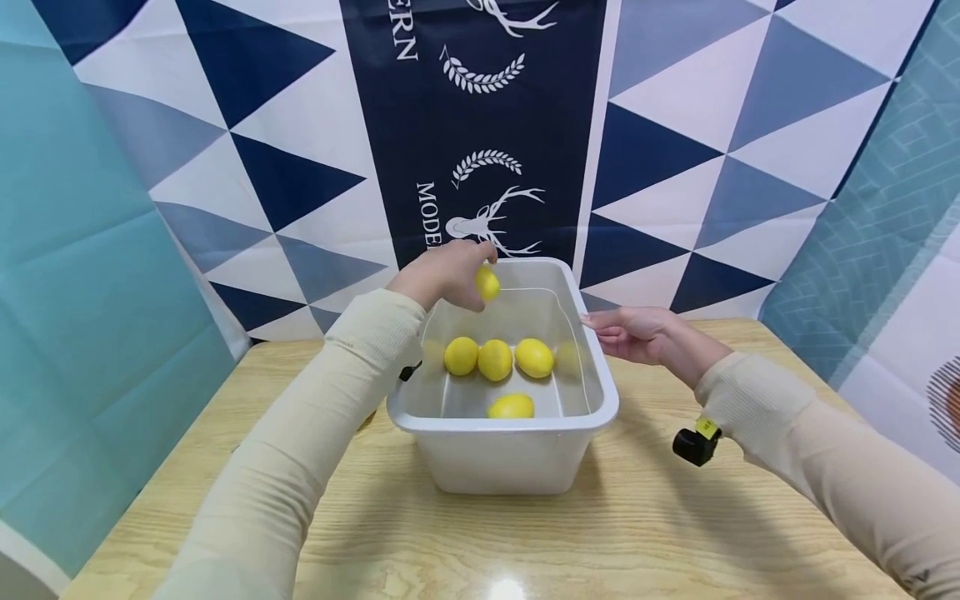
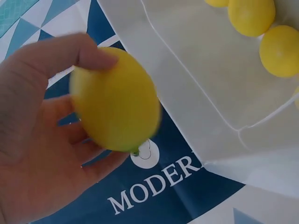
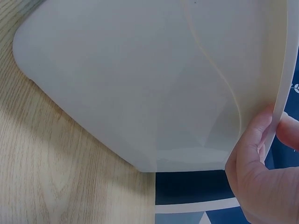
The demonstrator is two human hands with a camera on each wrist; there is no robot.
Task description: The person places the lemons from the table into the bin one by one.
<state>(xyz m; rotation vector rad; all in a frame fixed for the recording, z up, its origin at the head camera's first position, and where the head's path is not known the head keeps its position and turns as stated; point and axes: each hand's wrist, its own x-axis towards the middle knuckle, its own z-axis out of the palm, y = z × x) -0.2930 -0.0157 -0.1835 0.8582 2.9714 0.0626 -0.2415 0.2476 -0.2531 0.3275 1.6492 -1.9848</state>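
My left hand [image 1: 452,273] holds a yellow lemon [image 1: 487,283] above the far left part of a light grey plastic bin [image 1: 498,458]. In the left wrist view the thumb lies over the lemon [image 2: 117,105], with the fingers behind it and a small green tip at its lower end. Several more lemons lie on the bin's floor: a row of three, with the right-hand lemon [image 1: 534,358] a little apart, and another lemon [image 1: 512,406] nearer the front wall. At the bin's right side my right hand [image 1: 641,335] pinches the rim [image 3: 280,93] between thumb and fingers.
The bin stands on a light wooden table [image 1: 480,546]. A patterned cloth [image 1: 480,125] with triangles and deer prints hangs close behind it. Teal cloth [image 1: 97,275] covers the left side. Below the right cuff sits a small black camera [image 1: 695,447].
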